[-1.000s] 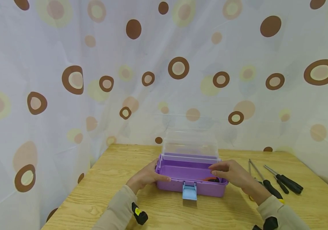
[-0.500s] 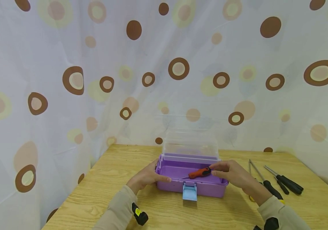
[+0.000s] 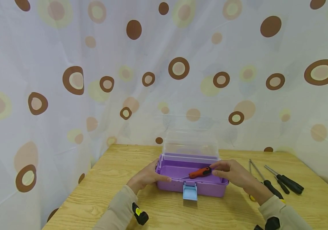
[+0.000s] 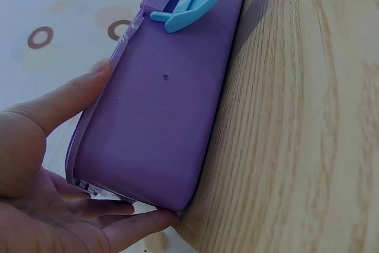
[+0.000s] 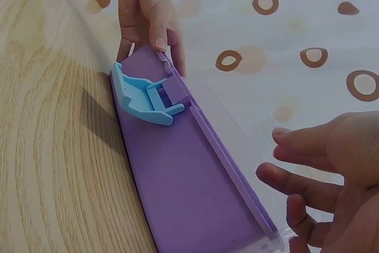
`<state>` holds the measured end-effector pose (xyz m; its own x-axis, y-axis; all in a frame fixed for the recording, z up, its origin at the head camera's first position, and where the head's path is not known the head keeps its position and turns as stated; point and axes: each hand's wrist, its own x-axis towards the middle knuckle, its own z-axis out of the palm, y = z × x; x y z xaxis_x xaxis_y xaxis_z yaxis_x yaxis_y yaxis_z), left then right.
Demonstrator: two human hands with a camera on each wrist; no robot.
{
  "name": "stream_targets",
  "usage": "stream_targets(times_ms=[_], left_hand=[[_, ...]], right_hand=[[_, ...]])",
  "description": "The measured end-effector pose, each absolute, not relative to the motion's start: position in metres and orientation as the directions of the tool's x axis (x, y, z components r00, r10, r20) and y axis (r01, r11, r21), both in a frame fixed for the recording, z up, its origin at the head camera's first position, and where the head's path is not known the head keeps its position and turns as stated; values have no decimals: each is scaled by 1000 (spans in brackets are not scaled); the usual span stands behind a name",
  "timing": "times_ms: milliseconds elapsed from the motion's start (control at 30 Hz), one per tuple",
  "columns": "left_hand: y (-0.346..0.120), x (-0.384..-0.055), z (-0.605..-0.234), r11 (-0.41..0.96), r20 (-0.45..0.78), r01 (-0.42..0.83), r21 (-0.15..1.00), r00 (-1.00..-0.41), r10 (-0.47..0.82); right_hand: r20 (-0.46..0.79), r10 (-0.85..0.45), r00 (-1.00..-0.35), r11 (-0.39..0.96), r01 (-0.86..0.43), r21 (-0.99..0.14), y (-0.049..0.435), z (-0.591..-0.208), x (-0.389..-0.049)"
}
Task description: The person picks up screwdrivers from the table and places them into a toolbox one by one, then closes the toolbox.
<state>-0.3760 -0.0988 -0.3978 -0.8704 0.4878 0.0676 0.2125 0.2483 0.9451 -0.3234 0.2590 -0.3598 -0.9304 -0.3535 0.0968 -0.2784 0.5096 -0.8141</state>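
Observation:
A purple plastic toolbox [image 3: 175,186] with a clear lid [image 3: 191,147] raised at its back stands on the table. Its light blue latch [image 3: 190,191] hangs down at the front. My left hand [image 3: 145,177] holds the box's left end, thumb on the front rim and fingers round the side, as the left wrist view shows too. Inside the box lies a screwdriver [image 3: 199,172] with an orange and black handle, its shaft pointing left. Over the box's right end is my right hand [image 3: 234,174], fingertips close to the handle; the right wrist view shows nothing between its loosely bent fingers.
On the wooden table [image 3: 118,166] right of the box lie several more screwdrivers, including one with a black and yellow handle [image 3: 272,189] and a black-handled one [image 3: 291,184]. A patterned curtain [image 3: 198,48] hangs behind the table and along its left side.
The screwdriver has shifted left and away from the front wall, so more of its handle and shaft shows. From half a second ago to now it lies still. Both hands have barely moved.

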Motion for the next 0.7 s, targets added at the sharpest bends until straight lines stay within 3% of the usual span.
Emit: stream_targets(times_ms=[300, 700], left_hand=[[-100, -378, -399, 244, 72, 221, 944, -863, 501], [-100, -377, -398, 228, 72, 217, 949, -856, 512]], right_hand=[[130, -406, -905, 489, -335, -805, 263, -359, -323], [123, -360, -925, 540, -314, -781, 269, -358, -320]])
